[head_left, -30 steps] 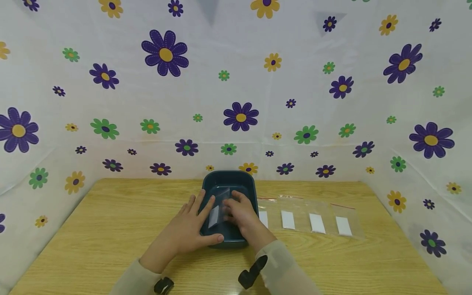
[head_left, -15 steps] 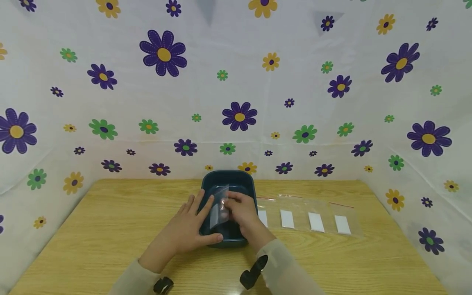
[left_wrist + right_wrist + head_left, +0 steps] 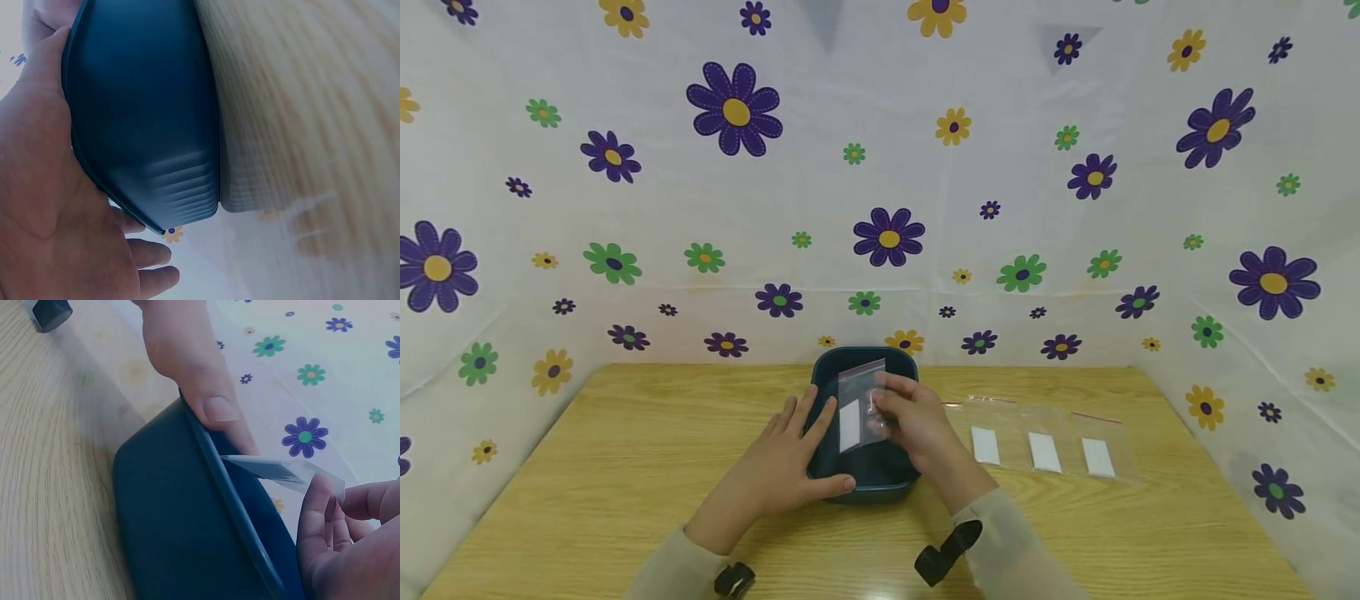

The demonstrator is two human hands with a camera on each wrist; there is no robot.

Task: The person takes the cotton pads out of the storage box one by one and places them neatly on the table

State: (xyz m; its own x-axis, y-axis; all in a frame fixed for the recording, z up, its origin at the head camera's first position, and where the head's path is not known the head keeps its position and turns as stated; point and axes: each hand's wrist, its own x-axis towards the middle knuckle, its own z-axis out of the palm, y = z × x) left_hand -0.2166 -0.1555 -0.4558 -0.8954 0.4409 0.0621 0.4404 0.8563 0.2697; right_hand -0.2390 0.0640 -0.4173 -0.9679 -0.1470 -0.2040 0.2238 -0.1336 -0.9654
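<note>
A dark blue plastic basin (image 3: 872,487) stands on the wooden table. In the head view my left hand (image 3: 775,471) rests on its left rim with the fingers spread; the left wrist view shows the palm (image 3: 56,187) against the basin's edge. My right hand (image 3: 917,421) pinches a clear zip bag (image 3: 861,392) by its right side, above the basin. Inside the bag lies a white rectangular piece (image 3: 849,425). From the right wrist view, the bag (image 3: 281,472) appears nearly edge-on between thumb and fingers, over the basin's opening.
To the right of the basin, several similar zip bags with white pieces, among them the rightmost bag (image 3: 1099,457), lie in a row on the table (image 3: 625,467). A flower-printed cloth (image 3: 820,192) hangs behind and along both sides.
The right hand has lifted the zip bag from inside the basin, up and to the right, turning it more toward the head camera. The left hand has stayed on the rim.
</note>
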